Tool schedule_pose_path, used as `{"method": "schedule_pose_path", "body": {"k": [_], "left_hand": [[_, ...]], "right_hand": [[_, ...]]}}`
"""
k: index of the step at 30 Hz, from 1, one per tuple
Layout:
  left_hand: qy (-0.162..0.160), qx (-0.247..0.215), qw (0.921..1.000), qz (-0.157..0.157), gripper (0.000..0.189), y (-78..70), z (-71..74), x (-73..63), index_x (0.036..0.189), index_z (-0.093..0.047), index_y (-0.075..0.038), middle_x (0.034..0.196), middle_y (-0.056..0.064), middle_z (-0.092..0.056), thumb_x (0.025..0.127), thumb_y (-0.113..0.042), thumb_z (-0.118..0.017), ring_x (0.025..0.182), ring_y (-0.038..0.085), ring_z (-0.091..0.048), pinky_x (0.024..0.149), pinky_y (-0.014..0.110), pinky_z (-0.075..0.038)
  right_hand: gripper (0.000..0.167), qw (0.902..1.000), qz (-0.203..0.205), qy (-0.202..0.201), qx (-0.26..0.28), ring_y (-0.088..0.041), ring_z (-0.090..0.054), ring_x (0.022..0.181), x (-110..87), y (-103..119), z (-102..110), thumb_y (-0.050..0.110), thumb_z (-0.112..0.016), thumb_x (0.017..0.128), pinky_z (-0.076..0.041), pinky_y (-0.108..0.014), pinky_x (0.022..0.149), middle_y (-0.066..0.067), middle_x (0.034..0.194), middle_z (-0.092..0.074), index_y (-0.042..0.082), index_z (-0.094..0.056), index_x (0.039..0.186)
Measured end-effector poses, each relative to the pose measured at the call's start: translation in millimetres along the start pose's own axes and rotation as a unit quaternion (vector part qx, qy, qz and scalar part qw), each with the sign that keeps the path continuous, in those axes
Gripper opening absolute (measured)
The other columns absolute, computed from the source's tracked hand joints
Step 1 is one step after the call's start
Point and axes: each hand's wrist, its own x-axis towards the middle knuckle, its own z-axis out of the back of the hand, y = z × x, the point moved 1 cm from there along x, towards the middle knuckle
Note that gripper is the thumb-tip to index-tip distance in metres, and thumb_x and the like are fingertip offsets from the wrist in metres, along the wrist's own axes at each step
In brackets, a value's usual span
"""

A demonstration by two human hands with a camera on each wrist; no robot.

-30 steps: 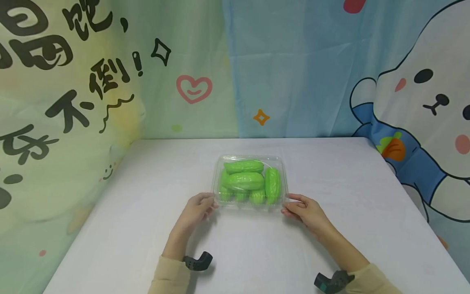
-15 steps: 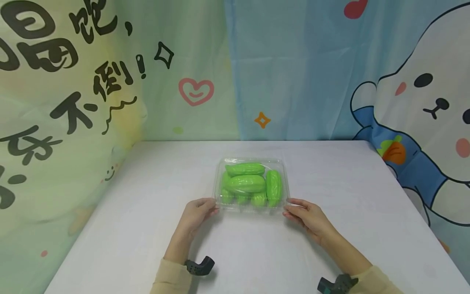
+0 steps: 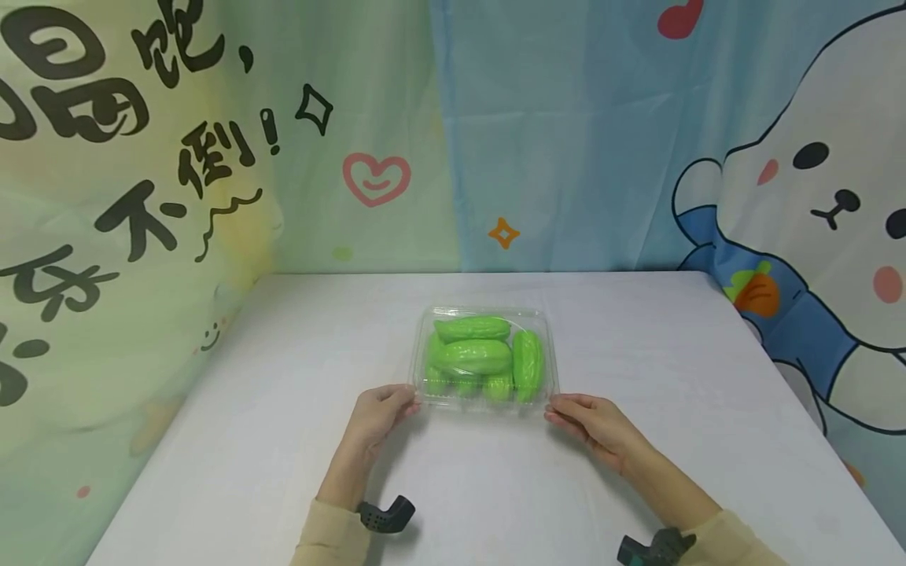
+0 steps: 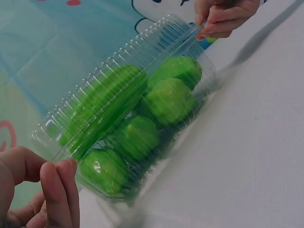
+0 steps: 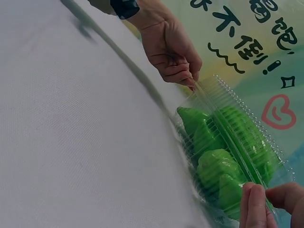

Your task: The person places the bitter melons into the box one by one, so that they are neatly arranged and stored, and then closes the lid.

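A clear plastic clamshell box [image 3: 484,309] lies near the middle of the table, its lid down over the base. Inside are several green, cucumber-like vegetables [image 3: 476,357], some lying crosswise and one lengthwise at the right. My left hand [image 3: 381,413] pinches the rim at the near left corner between thumb and fingers. At the near right corner, my right hand [image 3: 594,424] pinches the rim too. Both wrist views show fingertips [image 4: 57,185] on the plastic edge, where lid and base meet. The fingers' undersides are partly hidden in the head view.
The white table [image 3: 283,354] spreads on every side of the box. Behind it hangs a printed curtain [image 3: 566,157] with a cartoon animal and lettering. Dark wrist devices [image 3: 388,515] sit on both forearms.
My right index finger has drawn in closer to the thumb at the corner. The box and left hand stay nearly where they were; the head view has shifted slightly.
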Motion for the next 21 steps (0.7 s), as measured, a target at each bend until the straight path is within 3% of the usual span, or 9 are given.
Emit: {"method": "schedule_pose_path", "body": {"k": [15,21], "left_hand": [[-0.01,0.006,0.9999,-0.001,0.03,1.3,-1.4,-0.1,0.107,-0.066,0.005,0.085,0.007,-0.071,0.088,-0.018,-0.061,0.077,0.012,-0.066,0.08,0.027,-0.056],[-0.017,0.025,0.9996,-0.004,0.03,2.2,-2.0,-1.1,0.105,-0.067,0.004,0.084,0.007,-0.07,0.088,-0.019,-0.061,0.078,0.013,-0.065,0.08,0.028,-0.055]], "right_hand": [[0.052,0.9995,0.003,-0.03,0.01,-0.004,-0.069,0.085,-1.2,-3.8,-2.7,0.009,-0.056,0.095,-0.054,-0.014,0.084,-0.001,0.094,-0.067,-0.016,-0.032,0.133],[0.05,0.9989,0.008,-0.045,-0.01,-0.002,-0.068,0.085,-2.4,-5.2,-4.8,0.012,-0.057,0.095,-0.054,-0.014,0.082,-0.001,0.096,-0.069,-0.015,-0.037,0.13]]}}
